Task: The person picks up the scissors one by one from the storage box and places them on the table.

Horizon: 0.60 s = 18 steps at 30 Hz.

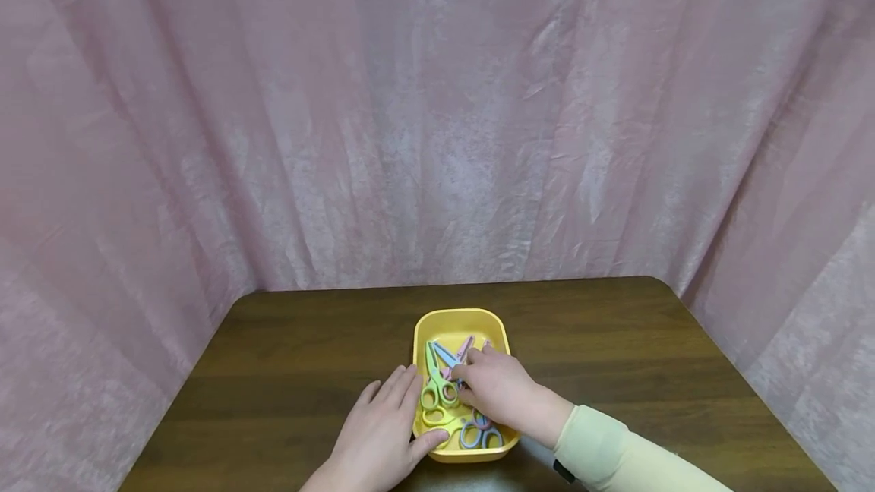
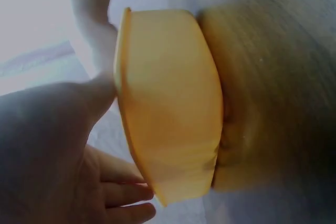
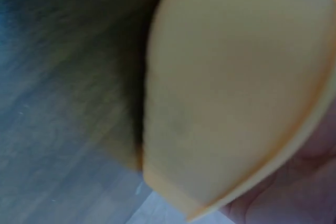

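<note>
Scissors (image 1: 435,378) in several colours lie heaped inside a yellow tray (image 1: 463,312), which sits near the middle of the tabletop (image 1: 307,355). From where I stand, the green pair is plainest: its long axis runs near to far along the tray's left side, tip far, loops near. Light blue blades (image 1: 446,353) slant far and left, while pink blades (image 1: 466,345) slant far and right. At the near end, yellow loops (image 1: 434,417) lie to the left and blue-grey loops (image 1: 471,436) to the right. Laid with its own long axis near to far, the tray probably suits pairs of this length.

The left hand (image 1: 378,424) lies spread, fingers fairly straight against the tray's left edge, thumb over the near left corner; I take that as steadying the tray. It grips no scissors. The right hand (image 1: 504,389) reaches in from the right, fingers bent down among the pairs, perhaps to sort or pick one; its back hides the fingertips, so I cannot tell whether they have hold of anything. Its pale sleeve (image 1: 615,448) crosses the near right, and pink curtains (image 1: 437,135) hang beyond the tabletop.
</note>
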Motion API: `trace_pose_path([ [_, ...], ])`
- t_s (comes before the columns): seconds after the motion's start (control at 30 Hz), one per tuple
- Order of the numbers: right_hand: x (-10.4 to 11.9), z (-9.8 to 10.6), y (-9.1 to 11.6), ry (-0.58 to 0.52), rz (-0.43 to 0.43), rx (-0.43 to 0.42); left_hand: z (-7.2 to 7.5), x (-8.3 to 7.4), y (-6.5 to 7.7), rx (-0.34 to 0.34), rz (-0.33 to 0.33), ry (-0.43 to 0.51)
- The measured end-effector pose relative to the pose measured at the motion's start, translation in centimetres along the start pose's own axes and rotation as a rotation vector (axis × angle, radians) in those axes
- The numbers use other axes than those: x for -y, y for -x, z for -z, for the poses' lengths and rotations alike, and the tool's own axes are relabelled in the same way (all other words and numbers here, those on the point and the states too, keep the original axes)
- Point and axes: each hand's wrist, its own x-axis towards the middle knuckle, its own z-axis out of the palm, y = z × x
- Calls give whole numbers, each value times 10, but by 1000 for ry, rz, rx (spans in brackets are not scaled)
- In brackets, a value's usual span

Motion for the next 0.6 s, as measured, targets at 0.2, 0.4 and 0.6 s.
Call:
trace_pose_path([
  [0.2, -3, -6, -1, -1, 5, -26, 6, 1, 4, 83, -5, 66],
  [0.4, -5, -4, -4, 9, -2, -9, 6, 1, 3, 90, -10, 69],
  [0.6, -7, -2, -6, 16, 10, -23, 5, 2, 0, 57, -18, 58],
])
